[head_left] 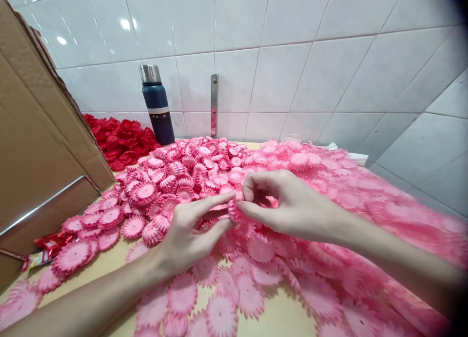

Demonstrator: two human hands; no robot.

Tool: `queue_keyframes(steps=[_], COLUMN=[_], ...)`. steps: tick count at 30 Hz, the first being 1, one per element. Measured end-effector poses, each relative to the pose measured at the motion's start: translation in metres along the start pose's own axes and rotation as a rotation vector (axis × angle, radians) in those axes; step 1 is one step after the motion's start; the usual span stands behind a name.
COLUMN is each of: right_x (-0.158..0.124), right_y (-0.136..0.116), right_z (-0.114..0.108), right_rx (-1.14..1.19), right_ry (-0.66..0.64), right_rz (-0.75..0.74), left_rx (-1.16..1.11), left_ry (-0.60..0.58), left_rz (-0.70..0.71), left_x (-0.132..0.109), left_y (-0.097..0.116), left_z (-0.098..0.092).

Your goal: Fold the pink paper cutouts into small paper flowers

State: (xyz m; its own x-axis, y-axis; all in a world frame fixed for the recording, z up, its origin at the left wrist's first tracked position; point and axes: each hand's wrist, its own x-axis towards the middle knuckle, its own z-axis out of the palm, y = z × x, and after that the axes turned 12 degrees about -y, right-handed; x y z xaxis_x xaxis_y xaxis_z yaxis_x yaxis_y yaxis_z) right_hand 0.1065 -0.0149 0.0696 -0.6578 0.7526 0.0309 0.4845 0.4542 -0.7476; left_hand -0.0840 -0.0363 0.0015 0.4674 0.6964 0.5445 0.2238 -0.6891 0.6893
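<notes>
Both of my hands meet in the middle of the view around one small stack of pink scalloped fabric petal discs (234, 209). My left hand (195, 232) pinches its left side between thumb and fingers. From the right, my right hand (276, 200) grips it with thumb and forefinger, the other fingers curled. Fingers cover part of the stack. Behind them rises a heap of stacked pink petal discs (186, 176) with darker pink edges. Loose flat pink discs (222, 313) lie below my hands, and a wide spread of paler ones (351, 200) runs to the right.
A cardboard box (44, 112) stands at the left, with a thin metal rod (47, 205) across it. Beside it lie red petals (122, 139) and a shiny red wrapper (54, 242). A blue bottle (158, 108) stands near the tiled wall (285, 78), which carries a metal bracket (214, 105).
</notes>
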Motion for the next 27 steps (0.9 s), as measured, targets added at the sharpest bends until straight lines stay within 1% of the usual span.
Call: queue_keyframes(steps=[2,4,7,10,13,17,20,23,27], right_x=[0.000,0.001,0.002,0.003,0.004,0.004,0.004,0.004,0.004], right_y=[0.001,0.003,0.007,0.011,0.012,0.011,0.011,0.011,0.011], right_z=[0.001,0.002,0.002,0.000,-0.001,-0.001,-0.001,0.000,-0.001], right_rx=[0.125,0.247,0.392,0.460,0.486,0.475,0.459,0.427,0.389], right_ry=[0.027,0.028,0.005,0.000,-0.022,-0.052,-0.094,-0.108,-0.113], right_rz=[-0.005,-0.032,-0.048,-0.046,-0.048,-0.048,-0.058,-0.082,-0.092], left_rx=[0.023,0.008,-0.097,-0.172,-0.186,-0.255,-0.191,-0.103,-0.113], left_ry=[-0.004,-0.008,-0.022,-0.034,-0.040,-0.042,-0.049,-0.045,-0.044], left_rz=[0.005,-0.003,-0.046,-0.054,-0.053,-0.127,-0.176,-0.208,-0.216], left_x=[-0.001,-0.001,-0.001,-0.001,0.000,0.001,0.002,0.004,0.006], left_y=[-0.001,-0.001,0.000,0.001,0.003,0.007,0.008,0.008,0.007], left_z=[0.000,0.001,0.002,0.002,0.001,0.000,-0.001,-0.003,-0.003])
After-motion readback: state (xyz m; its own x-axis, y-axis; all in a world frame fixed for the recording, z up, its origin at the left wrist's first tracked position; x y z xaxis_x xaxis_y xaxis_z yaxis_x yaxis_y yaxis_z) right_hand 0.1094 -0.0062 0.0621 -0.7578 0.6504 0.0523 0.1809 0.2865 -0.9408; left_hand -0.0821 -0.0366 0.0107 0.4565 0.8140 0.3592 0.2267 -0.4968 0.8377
